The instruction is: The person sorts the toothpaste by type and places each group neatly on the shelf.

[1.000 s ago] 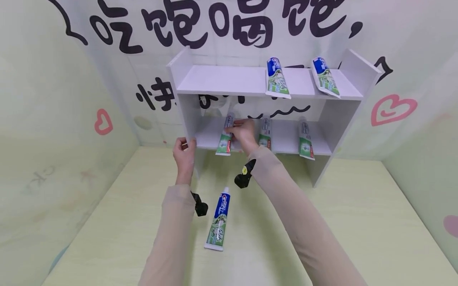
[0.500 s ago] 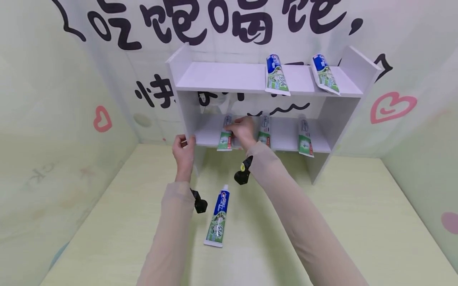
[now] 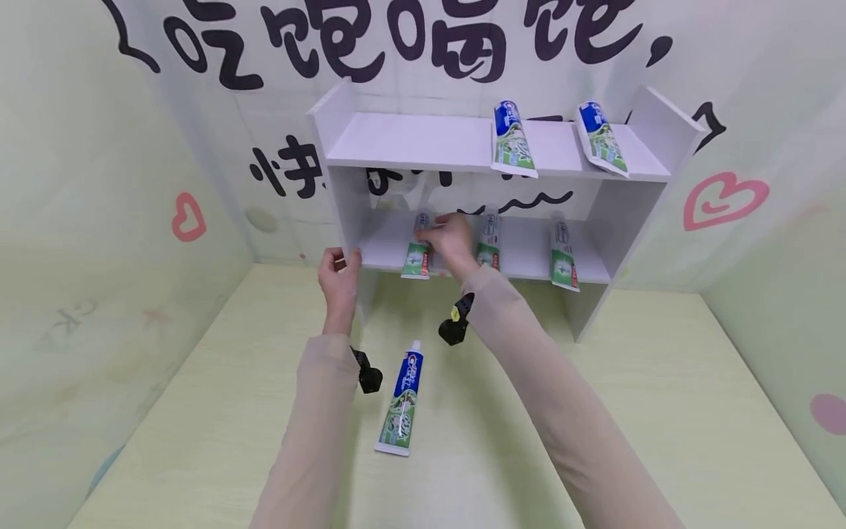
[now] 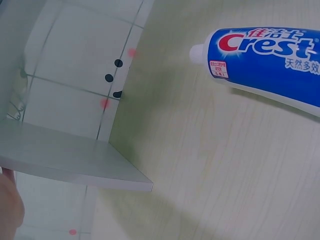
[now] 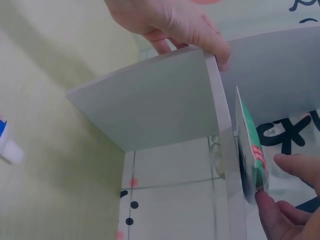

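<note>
My right hand [image 3: 454,239] pinches a green-and-white toothpaste tube [image 3: 418,257] lying at the left of the lower shelf, tail end toward me. In the right wrist view a fingertip touches that tube's edge [image 5: 256,145], with the thumb close by. My left hand [image 3: 340,283] grips the left side panel of the white shelf unit [image 3: 350,220], its thumb on the front edge. Two similar tubes lie further right on the lower shelf: a middle tube [image 3: 489,239], partly behind my right hand, and a right tube [image 3: 564,253].
Two blue-and-green Crest tubes lie on the upper shelf, one near the middle [image 3: 513,139] and another at the right [image 3: 601,138]. Between my forearms a further Crest tube [image 3: 402,402] lies on the pale table [image 3: 648,411]. Printed walls [image 3: 119,184] surround the table.
The tube under my right hand has turned slightly, its tail shifting a little to the right, so it lies straighter. My left hand keeps its hold on the shelf unit.
</note>
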### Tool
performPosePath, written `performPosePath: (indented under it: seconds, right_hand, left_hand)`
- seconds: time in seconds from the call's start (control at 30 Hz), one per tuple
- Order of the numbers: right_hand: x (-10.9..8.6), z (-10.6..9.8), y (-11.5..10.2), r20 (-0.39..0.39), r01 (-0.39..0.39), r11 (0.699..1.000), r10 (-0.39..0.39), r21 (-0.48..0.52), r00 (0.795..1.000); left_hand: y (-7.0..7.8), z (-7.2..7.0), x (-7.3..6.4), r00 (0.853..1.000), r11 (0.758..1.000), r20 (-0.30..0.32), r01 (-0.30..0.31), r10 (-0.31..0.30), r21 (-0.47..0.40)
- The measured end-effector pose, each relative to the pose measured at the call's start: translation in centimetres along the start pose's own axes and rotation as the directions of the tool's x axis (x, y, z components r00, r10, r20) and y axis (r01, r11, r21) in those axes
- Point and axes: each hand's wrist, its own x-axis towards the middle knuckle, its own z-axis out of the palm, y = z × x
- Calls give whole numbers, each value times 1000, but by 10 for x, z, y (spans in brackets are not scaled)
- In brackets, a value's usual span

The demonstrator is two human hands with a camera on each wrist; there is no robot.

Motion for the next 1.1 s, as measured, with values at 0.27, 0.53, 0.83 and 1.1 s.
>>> performPosePath:
  seconds: [0.27,0.53,0.83,1.1]
  right_hand:
    - [-6,-5,5,-33,77,993,-74,89,997]
    - [-28,-12,10,-33,126,971,-122,201,992]
    - [-59,-19,25,-79,198,926,-182,322,980]
    - [-90,-23,59,-39,160,908,-157,387,987]
  left_hand:
    - [-1,0,0,1000,1000,-13,-26,26,15]
    - [-3,-1,1,1000,1000,-4,-3,3,18]
    - [-1,0,-1,999,999,-10,-34,34,6]
    - [-4,3,1,1000,1000,-1,4,-4,20]
